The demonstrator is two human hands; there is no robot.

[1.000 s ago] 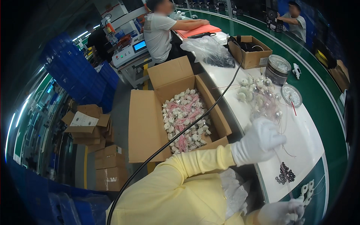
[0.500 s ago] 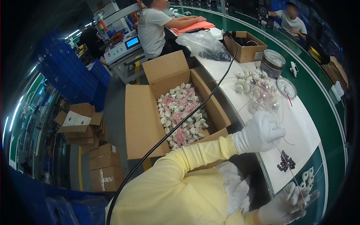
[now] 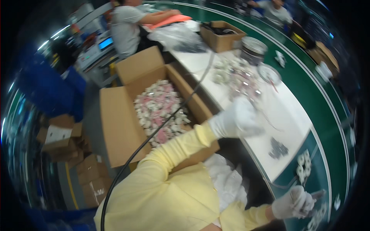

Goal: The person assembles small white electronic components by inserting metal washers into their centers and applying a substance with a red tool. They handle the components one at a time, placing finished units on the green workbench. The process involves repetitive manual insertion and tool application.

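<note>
My left hand (image 3: 243, 117), in a white glove, is over the white work surface (image 3: 287, 111), just nearer than a pile of white parts with pinkish wires (image 3: 241, 79). Motion smears its fingers, so what they hold is not clear. A thin wire (image 3: 271, 122) curves out beside it. At the lower right, my gloved right hand (image 3: 295, 202) has most fingers curled in and one dark-tipped finger stretched out; whatever is inside is hidden. Close by lies a group of white parts (image 3: 303, 167), with more white parts (image 3: 318, 217) below. Small black rings (image 3: 278, 149) sit between the hands.
An open carton (image 3: 115, 123) full of white parts with pink wires stands left of the table. A black cable (image 3: 154, 134) crosses in front. Farther back are a metal tin (image 3: 253, 50), a round lid (image 3: 269, 74), a smaller carton (image 3: 221, 36) and a seated person (image 3: 129, 29).
The whole view has shifted, carrying the scene left and up. The wire that stretched between my hands no longer shows there. My left hand is now blurred; my right-hand fingers are more curled.
</note>
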